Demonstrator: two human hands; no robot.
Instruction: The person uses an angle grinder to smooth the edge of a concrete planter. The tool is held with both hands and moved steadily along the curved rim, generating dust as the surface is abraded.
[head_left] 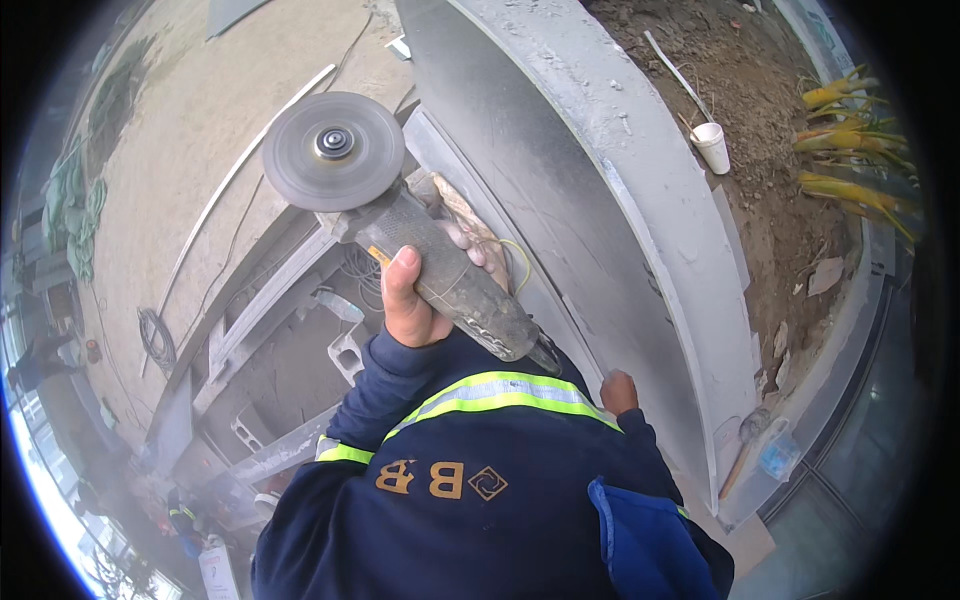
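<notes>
My left hand (412,308) grips the dusty body of an angle grinder (440,270), its thumb on the near side. The round grey cutting disc (333,152) faces up toward me at the upper left. Its cord end points down toward my chest. Pale rounded shapes like fingertips show on the body's far side, beside a beige cloth-like thing (462,208). My right hand (620,393) is curled closed beside the large grey slab (560,210); what it holds, if anything, is hidden.
The slab's pale, dusty top edge (640,150) curves down the right side. Beyond it lie soil (770,240), a white cup (710,147) and yellow-green plants (850,150). At left are metal frames (265,300), a coiled cable (155,340) and a long white strip (235,175).
</notes>
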